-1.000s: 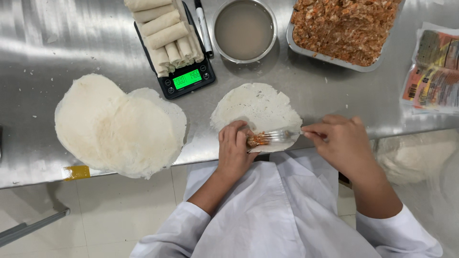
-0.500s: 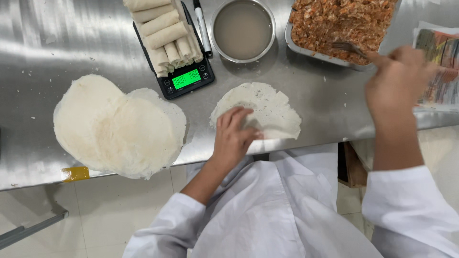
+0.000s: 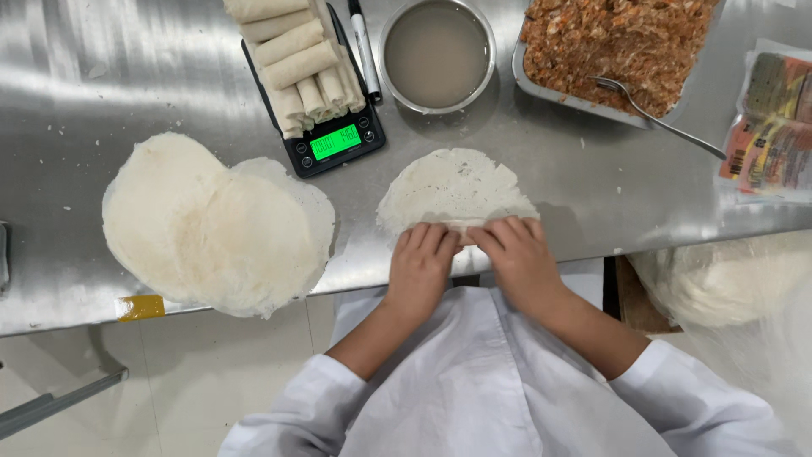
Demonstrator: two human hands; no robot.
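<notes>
Both hands press on the near edge of a thin, round wrapper [image 3: 452, 188] that lies flat on the steel table [image 3: 118, 76]. The left hand [image 3: 420, 264] and the right hand [image 3: 518, 258] sit side by side, palms down, fingers curled over the wrapper's near rim, where the pale sheet bunches into a low fold under the fingertips. Neither hand closes around anything; the fingers only bear down on the soft dough. Whether filling lies under the fold cannot be seen.

The wrapper is off-white, matte and faintly pitted, with a ragged edge. It lies near the table's front edge, just in front of a round metal bowl [image 3: 437, 54] of smooth grey-brown liquid.

To the left, well apart, is a stack of wrappers [image 3: 216, 227], wide floury discs that overlap and hang slightly over the table edge. Behind them stands a black scale [image 3: 337, 142] with a lit green display, piled with finished rolls [image 3: 296, 59], tight pale cylinders laid in rows. A black marker [image 3: 364, 46] lies between scale and bowl.

At the right rear a metal tray [image 3: 550, 89] holds crumbly orange-brown filling [image 3: 617, 38], with a fork [image 3: 655, 114] resting in it, handle pointing out over the rim. A glossy printed packet [image 3: 771, 127] lies at the far right. The table is brushed and reflective, dotted with white crumbs.
</notes>
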